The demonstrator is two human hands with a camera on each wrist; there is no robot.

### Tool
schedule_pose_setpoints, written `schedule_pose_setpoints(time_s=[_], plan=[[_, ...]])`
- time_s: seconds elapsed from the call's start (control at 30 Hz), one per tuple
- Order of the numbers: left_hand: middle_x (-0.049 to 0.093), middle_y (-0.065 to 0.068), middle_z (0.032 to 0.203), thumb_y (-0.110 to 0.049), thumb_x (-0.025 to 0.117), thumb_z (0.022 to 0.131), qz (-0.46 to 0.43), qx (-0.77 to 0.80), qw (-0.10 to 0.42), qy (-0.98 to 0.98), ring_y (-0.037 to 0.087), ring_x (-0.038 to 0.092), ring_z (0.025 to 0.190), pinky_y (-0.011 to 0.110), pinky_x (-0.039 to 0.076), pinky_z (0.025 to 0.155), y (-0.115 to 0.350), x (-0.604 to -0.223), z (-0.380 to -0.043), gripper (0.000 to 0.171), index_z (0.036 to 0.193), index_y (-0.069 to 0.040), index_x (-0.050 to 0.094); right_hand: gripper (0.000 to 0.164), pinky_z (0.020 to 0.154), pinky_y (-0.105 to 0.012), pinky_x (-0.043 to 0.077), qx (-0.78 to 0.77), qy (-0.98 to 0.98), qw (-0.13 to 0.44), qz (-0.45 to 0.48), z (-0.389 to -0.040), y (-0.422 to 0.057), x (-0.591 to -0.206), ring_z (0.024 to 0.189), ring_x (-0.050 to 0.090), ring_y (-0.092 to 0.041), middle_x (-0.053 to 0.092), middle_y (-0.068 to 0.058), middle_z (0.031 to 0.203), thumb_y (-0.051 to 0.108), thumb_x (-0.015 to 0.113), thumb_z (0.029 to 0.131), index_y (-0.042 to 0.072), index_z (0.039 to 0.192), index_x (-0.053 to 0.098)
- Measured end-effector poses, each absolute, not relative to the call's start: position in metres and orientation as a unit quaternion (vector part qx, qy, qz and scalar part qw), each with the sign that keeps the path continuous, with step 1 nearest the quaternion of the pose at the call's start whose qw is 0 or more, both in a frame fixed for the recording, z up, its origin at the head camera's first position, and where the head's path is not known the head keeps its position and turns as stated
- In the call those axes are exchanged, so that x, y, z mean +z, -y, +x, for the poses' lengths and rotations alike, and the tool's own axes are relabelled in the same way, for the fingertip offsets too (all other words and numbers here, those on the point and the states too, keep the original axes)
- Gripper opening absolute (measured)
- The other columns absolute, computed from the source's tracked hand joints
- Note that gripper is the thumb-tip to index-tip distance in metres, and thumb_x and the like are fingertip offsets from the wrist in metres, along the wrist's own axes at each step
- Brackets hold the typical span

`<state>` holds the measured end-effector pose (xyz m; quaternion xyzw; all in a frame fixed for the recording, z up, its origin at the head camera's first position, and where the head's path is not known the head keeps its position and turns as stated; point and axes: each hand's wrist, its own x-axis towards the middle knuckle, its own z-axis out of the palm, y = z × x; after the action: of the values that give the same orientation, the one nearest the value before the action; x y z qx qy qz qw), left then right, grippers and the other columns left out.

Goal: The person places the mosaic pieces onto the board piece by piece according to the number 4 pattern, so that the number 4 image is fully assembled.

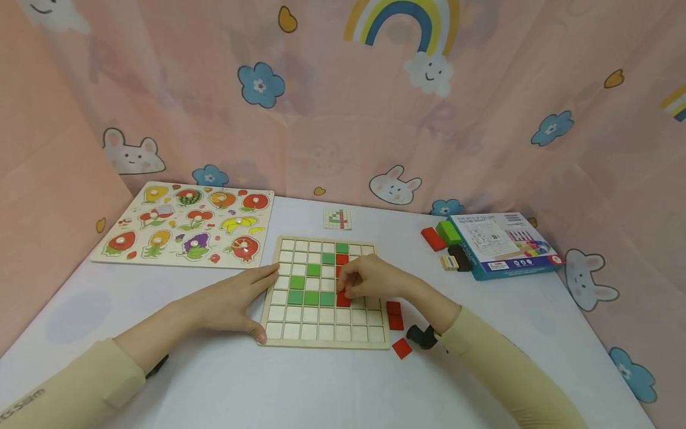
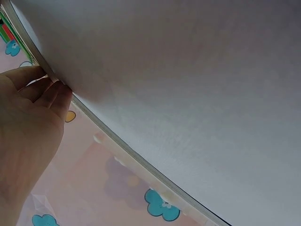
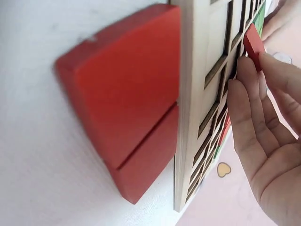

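A wooden grid board (image 1: 327,343) lies on the table between both hands. Green tiles (image 1: 311,298) form a slanted line and a row in it, and red tiles (image 1: 342,259) run down one column. My left hand (image 1: 227,301) rests on the board's left edge, fingers extended, thumb at the near left corner. With thumb and fingertips, my right hand (image 1: 375,278) pinches a red square tile (image 3: 254,46), tilted over the grid at the red column. Two red tiles (image 3: 127,84) lie by the board's right edge, and another red tile (image 1: 402,348) lies nearer.
A small pattern card (image 1: 337,219) lies behind the board. To the left is a fruit peg puzzle (image 1: 193,229). At the back right, red blocks (image 1: 433,238), green blocks (image 1: 448,232) and a dark block (image 1: 460,256) sit beside a box (image 1: 504,244). A patterned cloth hangs behind.
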<state>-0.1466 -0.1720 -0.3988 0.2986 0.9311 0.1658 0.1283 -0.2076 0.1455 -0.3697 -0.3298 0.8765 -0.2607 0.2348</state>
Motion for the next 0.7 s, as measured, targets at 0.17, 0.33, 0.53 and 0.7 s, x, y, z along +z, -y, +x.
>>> schedule_pose_setpoints(time_s=[0.17,0.33,0.53,0.7], plan=[[0.020,0.011,0.166,-0.077,0.073,0.061,0.299,0.164,0.128,-0.931,0.035,0.028,0.151,0.052,0.033,0.120,0.172,-0.399,-0.147,0.126,0.155,-0.004,0.030,0.007,0.070,-0.018,0.053,-0.241,-0.889,0.214,-0.325,-0.206,-0.142,-0.370,0.077,0.059,-0.009,0.069,0.006,0.081,0.009,0.075,0.086,0.016,0.086,0.074],[0.020,0.011,0.166,-0.077,0.072,0.061,0.299,0.165,0.129,-0.931,0.035,0.028,0.151,0.052,0.033,0.120,0.172,-0.399,-0.147,0.126,0.155,-0.004,0.030,0.007,0.068,-0.019,0.051,-0.212,-0.897,0.192,-0.336,-0.206,-0.143,-0.372,0.077,0.057,-0.009,0.068,0.010,0.078,0.013,0.076,0.085,0.020,0.085,0.075],[0.021,0.012,0.166,-0.076,0.073,0.062,0.299,0.165,0.127,-0.931,0.036,0.028,0.151,0.053,0.033,0.120,0.172,-0.397,-0.146,0.126,0.154,-0.003,0.030,0.003,0.068,-0.022,0.050,-0.211,-0.899,0.196,-0.329,-0.209,-0.159,-0.370,0.078,0.056,-0.011,0.063,0.010,0.078,0.021,0.075,0.088,0.022,0.088,0.072],[0.021,0.011,0.166,-0.076,0.073,0.062,0.297,0.166,0.131,-0.931,0.036,0.028,0.151,0.053,0.033,0.120,0.172,-0.397,-0.146,0.125,0.155,-0.004,0.030,0.003,0.069,-0.022,0.051,-0.223,-0.894,0.216,-0.324,-0.217,-0.190,-0.371,0.080,0.056,-0.012,0.065,0.010,0.080,0.020,0.072,0.089,0.021,0.091,0.074]])
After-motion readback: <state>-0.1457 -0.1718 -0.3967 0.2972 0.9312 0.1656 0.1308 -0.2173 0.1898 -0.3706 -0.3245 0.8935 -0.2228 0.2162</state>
